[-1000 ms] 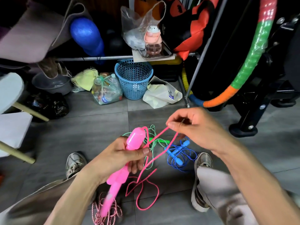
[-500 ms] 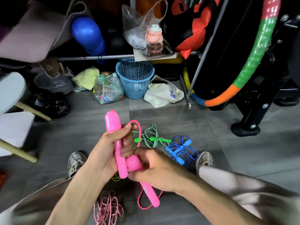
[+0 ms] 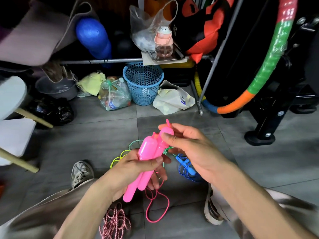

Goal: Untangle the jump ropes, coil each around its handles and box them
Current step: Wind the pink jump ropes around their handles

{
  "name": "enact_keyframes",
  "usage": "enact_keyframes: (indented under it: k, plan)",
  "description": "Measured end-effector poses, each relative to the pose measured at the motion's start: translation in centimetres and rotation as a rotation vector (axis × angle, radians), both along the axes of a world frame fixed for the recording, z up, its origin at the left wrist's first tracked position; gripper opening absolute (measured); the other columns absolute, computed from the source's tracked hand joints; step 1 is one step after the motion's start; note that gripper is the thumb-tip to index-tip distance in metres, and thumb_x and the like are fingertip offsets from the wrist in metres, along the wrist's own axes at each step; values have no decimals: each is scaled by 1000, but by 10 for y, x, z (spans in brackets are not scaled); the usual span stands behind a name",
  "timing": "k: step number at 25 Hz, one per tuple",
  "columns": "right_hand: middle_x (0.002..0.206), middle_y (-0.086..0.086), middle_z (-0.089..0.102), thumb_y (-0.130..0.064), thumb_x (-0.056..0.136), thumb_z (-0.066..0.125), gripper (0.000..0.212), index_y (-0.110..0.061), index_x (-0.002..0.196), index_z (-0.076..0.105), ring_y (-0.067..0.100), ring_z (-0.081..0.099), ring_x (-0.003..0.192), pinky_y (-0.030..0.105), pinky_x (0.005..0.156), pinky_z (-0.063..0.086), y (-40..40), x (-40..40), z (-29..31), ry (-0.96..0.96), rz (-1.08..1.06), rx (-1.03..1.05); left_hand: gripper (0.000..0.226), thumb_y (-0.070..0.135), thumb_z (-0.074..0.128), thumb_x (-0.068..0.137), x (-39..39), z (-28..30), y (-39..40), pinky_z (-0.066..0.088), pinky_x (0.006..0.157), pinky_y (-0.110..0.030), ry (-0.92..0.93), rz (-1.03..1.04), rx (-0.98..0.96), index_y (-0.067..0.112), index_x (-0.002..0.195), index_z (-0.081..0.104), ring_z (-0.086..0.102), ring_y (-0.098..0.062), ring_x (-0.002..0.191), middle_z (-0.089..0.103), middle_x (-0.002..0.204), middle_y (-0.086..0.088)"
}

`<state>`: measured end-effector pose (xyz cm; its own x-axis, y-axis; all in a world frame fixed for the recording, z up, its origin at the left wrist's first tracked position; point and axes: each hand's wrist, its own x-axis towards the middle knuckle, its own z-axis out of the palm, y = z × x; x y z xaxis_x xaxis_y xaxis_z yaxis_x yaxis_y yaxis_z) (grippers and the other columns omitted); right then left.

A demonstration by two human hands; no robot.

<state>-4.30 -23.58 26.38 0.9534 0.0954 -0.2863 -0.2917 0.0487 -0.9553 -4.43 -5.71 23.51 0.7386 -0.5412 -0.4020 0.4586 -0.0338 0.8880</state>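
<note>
Nearest me, a red-and-white twisted rope (image 3: 114,221) lies bunched on the grey floor (image 3: 96,140) between my legs, and a loop of the pink cord (image 3: 156,204) hangs down beside it. Above that, my left hand (image 3: 136,171) has its fingers and thumb curled round the two pink handles (image 3: 146,163), which sit side by side and tilt up to the right. My right hand (image 3: 191,150) pinches the top of the farther handle between thumb and fingertips, other fingers loosely bent. Just past my hands, on the floor, I see a yellow-green rope (image 3: 118,157), a green rope (image 3: 133,144) and a blue rope (image 3: 187,168), partly hidden by my right hand. Further off stand a blue mesh basket (image 3: 143,81), a bag of bottles (image 3: 114,95) just beside it, and a striped hoop (image 3: 269,61) at the right
</note>
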Motion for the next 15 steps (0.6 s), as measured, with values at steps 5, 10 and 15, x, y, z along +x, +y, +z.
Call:
enact_keyframes:
  k: [5,10,15]
  plan:
    - [98,15,69,-6,89,65,26,1,114,66,13,62,75,22,64,50,0,0,-6,12,92,70,12,23,65,80,-6,3,-6,42,47,-26,1,63,-102,14,74,70,49,-23,46,57,66,-17]
    - [89,12,71,-22,74,78,31,-4,99,72,16,60,76,28,69,46,7,0,-11,-24,-46,103,19,23,64,83,-12,0,-12,37,44,-23,-52,115,-163,15,66,63,38,-17,43,47,58,-11]
    - [100,15,67,-14,75,72,23,-11,98,74,27,59,92,36,84,44,19,-10,-12,94,138,370,18,16,70,79,-8,5,-2,37,42,-25,164,-6,-296,4,81,57,42,-18,42,46,58,-13]
